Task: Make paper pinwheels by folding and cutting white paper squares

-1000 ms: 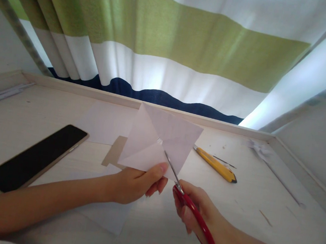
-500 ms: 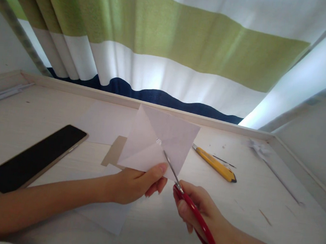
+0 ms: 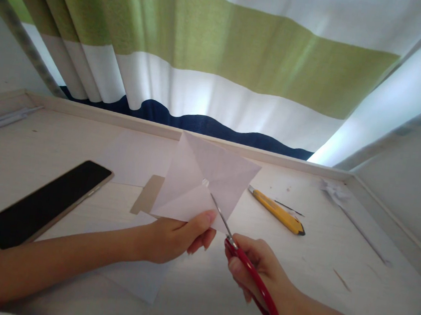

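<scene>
A square sheet of white paper, creased along its diagonals, is pinched at its lower edge by my left hand, thumb on top. Near its centre is a small hole through which a lighter patch shows. My right hand grips red-handled scissors. Their blades lie along the paper's lower right diagonal, with the tip just short of the central hole. The lower blade is hidden behind the sheet.
On the left lies a black phone. A yellow utility knife rests right of the paper, and farther right is a thin stick with white paper at its end. Behind the hands are a beige card and more white sheets.
The paper's upper right corner has shifted slightly outward and the sheet bends a little more. Both hands stay almost in place, the scissors still on the diagonal.
</scene>
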The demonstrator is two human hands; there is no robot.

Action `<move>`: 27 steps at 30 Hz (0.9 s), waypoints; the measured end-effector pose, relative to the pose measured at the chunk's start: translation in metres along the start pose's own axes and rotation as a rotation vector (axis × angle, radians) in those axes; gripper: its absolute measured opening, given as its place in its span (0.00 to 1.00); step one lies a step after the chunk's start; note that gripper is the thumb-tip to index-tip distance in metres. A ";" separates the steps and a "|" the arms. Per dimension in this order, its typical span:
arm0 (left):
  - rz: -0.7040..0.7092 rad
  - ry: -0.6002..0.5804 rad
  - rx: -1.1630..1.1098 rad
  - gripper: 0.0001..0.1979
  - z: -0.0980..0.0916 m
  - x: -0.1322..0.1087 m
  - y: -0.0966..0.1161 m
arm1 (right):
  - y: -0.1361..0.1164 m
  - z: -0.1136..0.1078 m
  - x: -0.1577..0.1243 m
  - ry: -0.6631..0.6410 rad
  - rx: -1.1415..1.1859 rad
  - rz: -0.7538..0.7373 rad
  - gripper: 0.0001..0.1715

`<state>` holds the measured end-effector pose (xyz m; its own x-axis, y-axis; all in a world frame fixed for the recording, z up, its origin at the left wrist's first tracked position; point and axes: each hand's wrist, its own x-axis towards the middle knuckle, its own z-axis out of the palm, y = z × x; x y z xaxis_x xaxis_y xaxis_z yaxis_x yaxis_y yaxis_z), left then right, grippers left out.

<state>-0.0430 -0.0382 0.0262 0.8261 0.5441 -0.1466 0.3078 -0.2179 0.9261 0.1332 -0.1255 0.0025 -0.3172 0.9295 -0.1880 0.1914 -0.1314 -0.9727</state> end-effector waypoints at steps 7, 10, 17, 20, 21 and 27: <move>0.002 0.012 -0.022 0.22 0.001 0.000 -0.002 | -0.003 0.000 -0.001 0.010 0.014 0.028 0.17; 0.049 0.114 -0.099 0.23 0.002 0.002 -0.005 | -0.006 0.001 0.000 0.034 -0.047 0.042 0.19; 0.151 0.392 -0.305 0.24 -0.009 0.010 -0.010 | 0.002 -0.007 0.016 0.205 -0.002 0.093 0.19; 0.130 0.255 -0.257 0.22 -0.014 0.010 -0.009 | 0.004 -0.026 0.025 0.460 -0.031 -0.050 0.19; 0.105 0.211 -0.253 0.21 -0.015 0.010 -0.009 | 0.003 -0.033 0.027 0.538 -0.022 -0.124 0.19; -0.079 -0.059 -0.377 0.14 -0.020 0.014 -0.015 | 0.000 -0.058 0.024 0.627 0.061 -0.309 0.12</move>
<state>-0.0458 -0.0115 0.0170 0.8361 0.4972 -0.2320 0.1853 0.1421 0.9724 0.1795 -0.0833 0.0055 0.2509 0.9483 0.1942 0.1206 0.1684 -0.9783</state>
